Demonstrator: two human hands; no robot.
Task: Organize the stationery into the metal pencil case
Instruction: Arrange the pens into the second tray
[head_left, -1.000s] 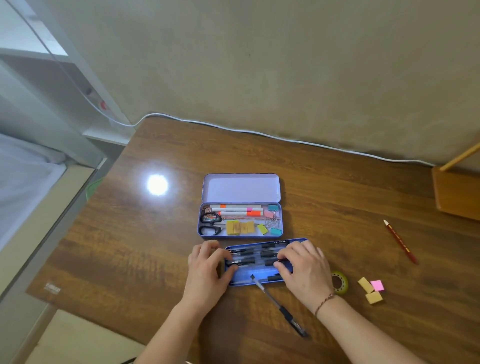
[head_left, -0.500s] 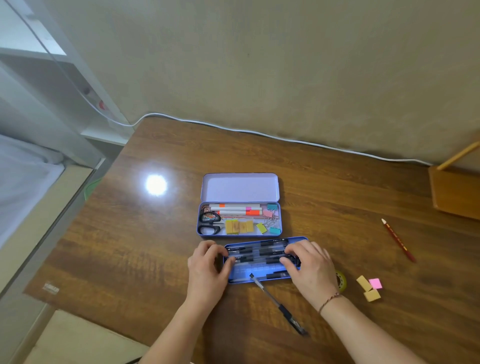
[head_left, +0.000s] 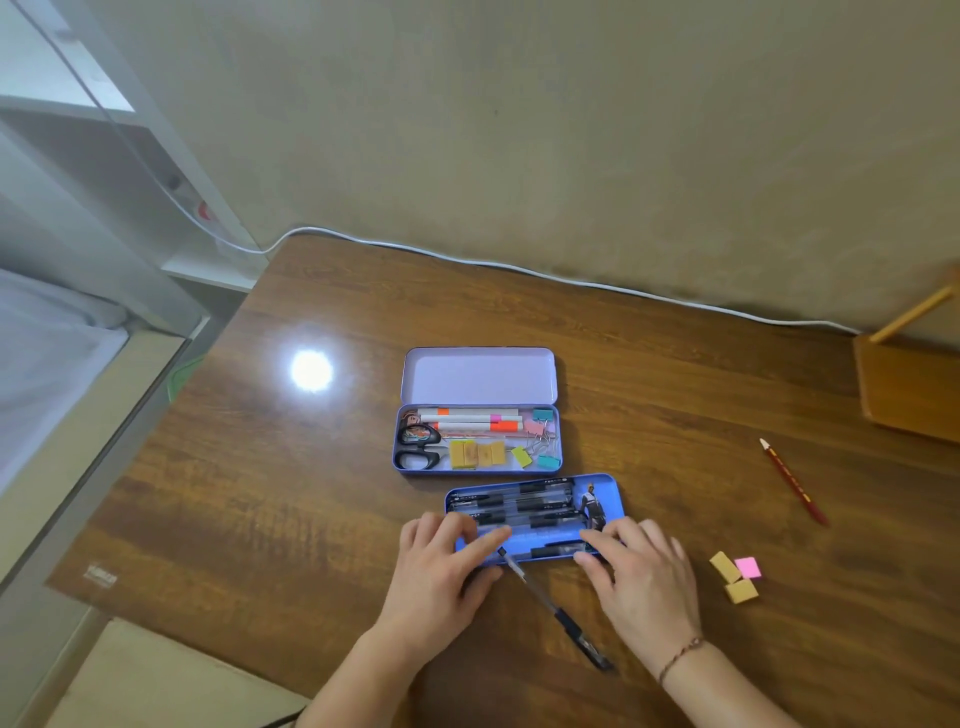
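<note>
— Inspecting: where is the blue tray (head_left: 605, 496)?
— On the worktop (head_left: 322, 519), near the open metal pencil case (head_left: 475, 467). Left hand (head_left: 441, 564) and right hand (head_left: 639, 569) rest relaxed on its ends.
— Handling?
— Probably light, stiff, slippery; grip the end rims.

I see soft, even indoor light, a little dim and greenish. One round glare spot burns white on the desk (head_left: 311, 370), reflecting a lamp overhead. Shadows are faint. Edges bow from the wide-angle lens; fine detail looks slightly soft.
</note>
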